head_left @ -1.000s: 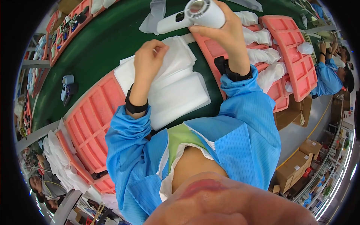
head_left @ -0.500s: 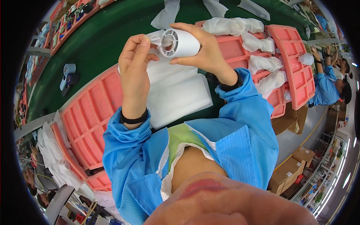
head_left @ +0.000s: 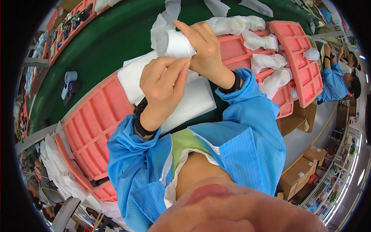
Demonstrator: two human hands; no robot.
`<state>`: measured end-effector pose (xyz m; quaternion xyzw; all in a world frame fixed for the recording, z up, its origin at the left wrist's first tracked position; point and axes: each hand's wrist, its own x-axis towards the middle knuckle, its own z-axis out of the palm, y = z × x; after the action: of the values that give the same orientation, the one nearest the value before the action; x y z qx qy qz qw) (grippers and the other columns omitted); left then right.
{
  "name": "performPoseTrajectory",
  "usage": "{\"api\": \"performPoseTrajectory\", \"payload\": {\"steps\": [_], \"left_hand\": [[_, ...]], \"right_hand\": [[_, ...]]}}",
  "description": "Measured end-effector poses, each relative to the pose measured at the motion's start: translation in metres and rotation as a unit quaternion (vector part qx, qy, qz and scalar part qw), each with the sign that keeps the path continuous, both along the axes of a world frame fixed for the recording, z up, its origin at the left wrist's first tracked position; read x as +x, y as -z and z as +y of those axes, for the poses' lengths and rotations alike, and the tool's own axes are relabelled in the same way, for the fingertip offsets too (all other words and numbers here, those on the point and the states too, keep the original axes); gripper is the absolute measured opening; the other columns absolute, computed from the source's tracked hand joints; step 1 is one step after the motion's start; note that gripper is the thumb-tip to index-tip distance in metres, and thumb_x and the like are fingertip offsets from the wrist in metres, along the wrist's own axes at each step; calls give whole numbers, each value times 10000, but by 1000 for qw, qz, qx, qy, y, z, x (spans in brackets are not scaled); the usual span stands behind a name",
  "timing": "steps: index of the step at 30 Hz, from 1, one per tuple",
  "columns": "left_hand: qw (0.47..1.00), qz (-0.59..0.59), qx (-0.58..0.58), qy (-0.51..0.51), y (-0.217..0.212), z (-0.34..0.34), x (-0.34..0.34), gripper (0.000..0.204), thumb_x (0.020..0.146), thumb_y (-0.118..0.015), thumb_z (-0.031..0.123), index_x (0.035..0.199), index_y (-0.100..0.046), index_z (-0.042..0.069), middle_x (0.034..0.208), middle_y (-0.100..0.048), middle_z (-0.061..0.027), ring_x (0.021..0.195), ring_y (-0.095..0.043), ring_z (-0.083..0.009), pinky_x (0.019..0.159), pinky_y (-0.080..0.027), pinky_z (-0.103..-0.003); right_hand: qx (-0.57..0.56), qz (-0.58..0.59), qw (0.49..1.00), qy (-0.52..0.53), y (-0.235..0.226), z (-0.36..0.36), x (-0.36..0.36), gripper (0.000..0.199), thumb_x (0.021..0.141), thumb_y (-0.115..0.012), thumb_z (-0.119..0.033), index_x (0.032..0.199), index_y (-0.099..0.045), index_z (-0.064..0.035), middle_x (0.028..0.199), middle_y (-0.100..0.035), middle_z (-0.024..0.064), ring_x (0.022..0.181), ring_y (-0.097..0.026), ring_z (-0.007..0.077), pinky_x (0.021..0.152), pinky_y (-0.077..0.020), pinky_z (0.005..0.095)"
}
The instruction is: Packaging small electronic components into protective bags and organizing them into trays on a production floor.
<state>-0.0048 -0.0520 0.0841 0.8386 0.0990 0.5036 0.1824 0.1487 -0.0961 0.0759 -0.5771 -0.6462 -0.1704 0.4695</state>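
My right hand (head_left: 206, 48) curves round a white cylindrical part (head_left: 177, 44), its thumb and fingers along the right side. A translucent white wrapper (head_left: 157, 33) shows along the cylinder's left and far side; how far it wraps round cannot be told. Just below the cylinder, my left hand (head_left: 162, 83) is closed in a pinch, fingertips close to the right palm. What the pinch holds, if anything, is hidden. Beneath both hands lies a stack of white wrapping sheets (head_left: 189, 106).
Pink compartment trays (head_left: 96, 112) flank the sheets; those on the right (head_left: 232, 50) hold wrapped white parts (head_left: 268, 62). Loose wrappers (head_left: 216, 7) lie on the green work surface (head_left: 116, 42). At left are blue and dark cylindrical parts (head_left: 70, 76). Other people (head_left: 340, 81) sit at far right.
The cylinder has turned, so its open spoked end no longer shows. My left hand has moved right and nearer, from that end to below the cylinder. The right hand has shifted slightly left.
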Motion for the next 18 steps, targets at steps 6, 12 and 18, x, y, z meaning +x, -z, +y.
{"api": "performPoseTrajectory", "payload": {"steps": [6, 12, 18], "left_hand": [[992, -18, -116, -34, -11, -1, 1, 497, 658, -746, -3, 1130, -616, 86, 1051, -556, -115, 614, -551, -168, 602, -461, -279], [990, -7, -139, -29, -9, 24, -6, 489, 667, -744, 4, 1125, -594, 90, 1185, -511, -127, 862, -591, -203, 733, -490, -297], [876, -92, -416, 227, -12, 41, -31, 410, 715, -748, 56, 1084, -574, 96, 1231, -496, -143, 1061, -544, -241, 821, -475, -303]], "right_hand": [[-70, 271, 958, -67, 5, -5, 1, 715, 635, -838, -181, 1251, -512, -22, 960, -609, 91, 900, -579, 222, 717, -491, 307], [-146, 307, 904, -259, 4, -10, -11, 683, 691, -824, -214, 1251, -488, -14, 1081, -579, 108, 973, -584, 218, 778, -497, 297], [-75, 115, 974, -183, -1, -1, -7, 607, 715, -794, -159, 1233, -512, -15, 1070, -585, 127, 977, -592, 253, 787, -498, 326]]}}
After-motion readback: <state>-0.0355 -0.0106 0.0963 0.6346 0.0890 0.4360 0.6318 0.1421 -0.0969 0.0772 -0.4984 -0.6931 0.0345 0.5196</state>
